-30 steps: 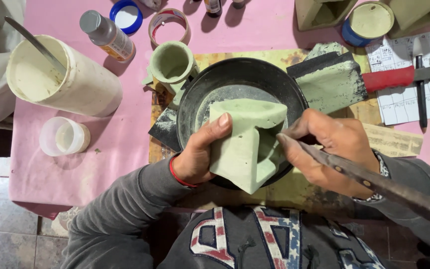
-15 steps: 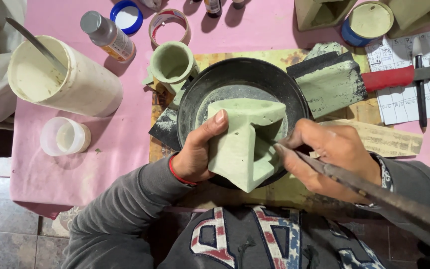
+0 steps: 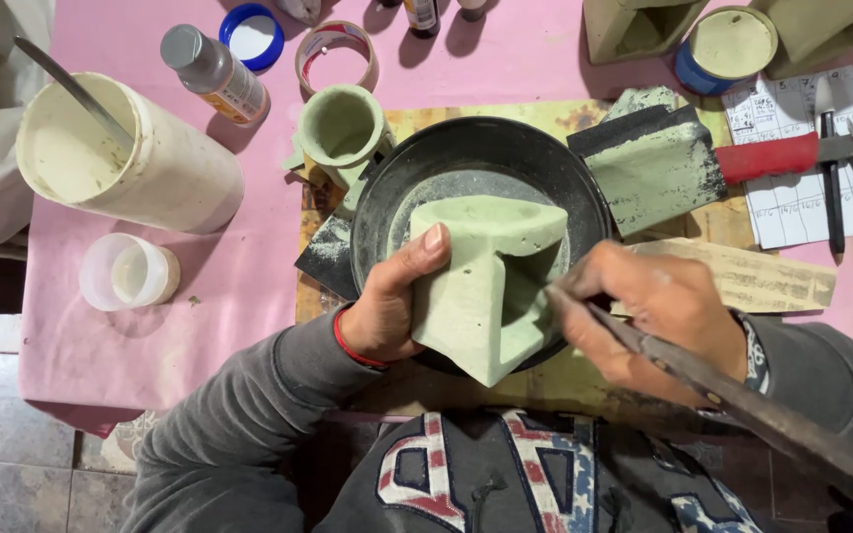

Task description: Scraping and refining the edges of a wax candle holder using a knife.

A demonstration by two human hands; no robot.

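I have the pale green cast block (image 3: pixel 481 286) tilted over the black pan (image 3: pixel 476 163), my left hand (image 3: pixel 392 306) clamped around its side; my right hand (image 3: pixel 659 311) pinches a long metal tool (image 3: pixel 742 400), tip at its hollow. I judge trimming underway; next stroke needs a steady block

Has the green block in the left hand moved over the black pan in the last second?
Yes. The green block has turned in the left hand, its lower end swinging toward the person while it remains over the black pan.
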